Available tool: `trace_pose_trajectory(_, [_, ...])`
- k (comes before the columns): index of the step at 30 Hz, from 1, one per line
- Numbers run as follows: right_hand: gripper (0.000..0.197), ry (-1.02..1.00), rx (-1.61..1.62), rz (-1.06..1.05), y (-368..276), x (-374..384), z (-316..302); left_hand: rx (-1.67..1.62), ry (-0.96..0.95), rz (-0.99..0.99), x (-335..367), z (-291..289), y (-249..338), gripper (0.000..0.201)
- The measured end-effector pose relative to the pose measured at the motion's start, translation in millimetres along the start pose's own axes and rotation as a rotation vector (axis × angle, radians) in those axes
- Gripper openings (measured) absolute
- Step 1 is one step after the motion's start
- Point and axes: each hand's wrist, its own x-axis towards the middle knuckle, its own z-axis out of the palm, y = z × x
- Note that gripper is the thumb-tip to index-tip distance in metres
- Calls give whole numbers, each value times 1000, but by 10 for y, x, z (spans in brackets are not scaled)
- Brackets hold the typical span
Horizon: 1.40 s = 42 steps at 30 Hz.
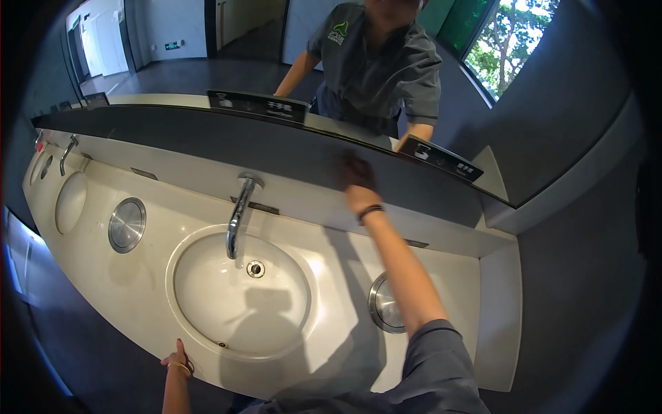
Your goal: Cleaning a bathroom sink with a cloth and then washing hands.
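Looking down remotely, I took the white basin (189,303) as my dial's centre. Between one and two o'clock, the right hand (361,198) reached out, wearing a dark wristband (370,213). At its fingers was a dark thing (357,170), too blurred for me to name, in front of the grey panel (207,140) below the mirror (262,41). I could not tell how firmly those fingers were closed, or whether the thing touched the panel.

Between seven and eight o'clock, the left hand (177,358) lay at the front edge of the counter (455,276), one finger extended, the grip loose and holding nothing I could see. The faucet (239,217) came in from twelve o'clock, its spout over the basin, near the drain (256,269). One round metal lid (127,225) sat at ten o'clock, another at three, partly behind the right forearm.
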Motion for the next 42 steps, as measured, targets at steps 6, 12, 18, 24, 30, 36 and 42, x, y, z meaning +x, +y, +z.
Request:
trace_pose_trajectory(6, [26,-142,-406,685,1327,-274,-718,-39,-4,85,9,-383,302,113])
trace_pose_trajectory(12, [34,88,77,821,-286,889,675,74,538,176,1091,-1338,552,105])
trace_pose_trajectory(18, [31,-178,-271,448,-1425,1851,1914,162,485,246,1707,-1640,736,99])
trace_pose_trajectory(24, [35,-178,-27,486,-1921,2268,2010,200,392,391,1714,-1534,929,98])
trace_pose_trajectory(30, [36,-117,96,323,-2062,2463,2373,297,405,528,1939,-1427,843,101])
trace_pose_trajectory(36, [41,-144,15,264,-2322,2149,2077,173,378,535,1976,-1583,724,102])
trace_pose_trajectory(42, [39,-412,0,498,-1712,2149,1336,116,327,576,1759,-1469,897,101])
